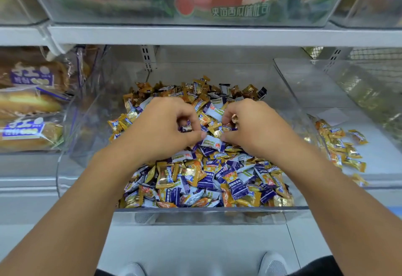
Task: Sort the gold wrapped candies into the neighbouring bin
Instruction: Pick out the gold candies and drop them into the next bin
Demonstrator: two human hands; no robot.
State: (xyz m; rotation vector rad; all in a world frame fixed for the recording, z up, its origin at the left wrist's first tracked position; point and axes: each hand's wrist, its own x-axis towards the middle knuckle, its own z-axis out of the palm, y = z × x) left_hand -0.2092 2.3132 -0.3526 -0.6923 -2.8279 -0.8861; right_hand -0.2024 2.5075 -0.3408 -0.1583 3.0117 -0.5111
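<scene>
Two hands in the candy bin

Both hands sit on the mixed candy pile (208, 166) in the clear centre bin (195, 214). Left hand (161, 127) has fingers curled, pinching a small wrapped candy (186, 128), colour hard to tell. Right hand (254, 127) has fingers curled, pinching a gold candy (234, 119). Sorted gold candies (339, 147) lie in the neighbouring bin (378, 180) to the right. Packaged bread (28, 110) sits left.
</scene>
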